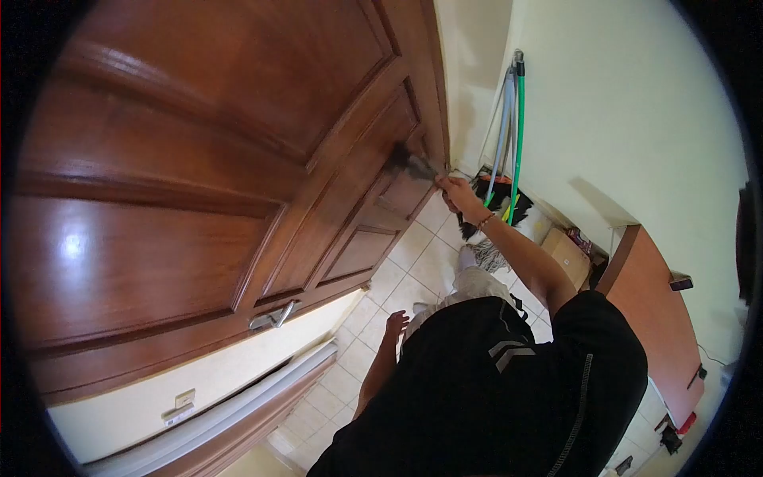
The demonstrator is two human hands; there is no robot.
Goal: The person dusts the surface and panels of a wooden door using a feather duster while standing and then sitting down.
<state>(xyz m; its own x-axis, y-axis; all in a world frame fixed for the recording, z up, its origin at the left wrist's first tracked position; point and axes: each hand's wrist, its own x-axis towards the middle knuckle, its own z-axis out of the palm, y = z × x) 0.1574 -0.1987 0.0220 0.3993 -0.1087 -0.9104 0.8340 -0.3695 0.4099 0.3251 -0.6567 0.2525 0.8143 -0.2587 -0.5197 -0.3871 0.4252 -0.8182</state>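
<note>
1. Grip, left hand: released, fingers loosely curled, six o'clock.
2. Grip, right hand: grasping brush by its handle, two o'clock.
3. Door: brown, panelled, ten o'clock; lever handle at eight.
4. Brush head: dark-bristled, one o'clock, apparently touching door panel.
5. Pole: green, two o'clock, beside pale wall.
6. Furniture piece: reddish-brown, three o'clock, near same wall.

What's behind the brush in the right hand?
Behind the brush, the brown door shows around the dark bristles. The patch of door directly behind them is covered, so its condition cannot be seen.
</note>
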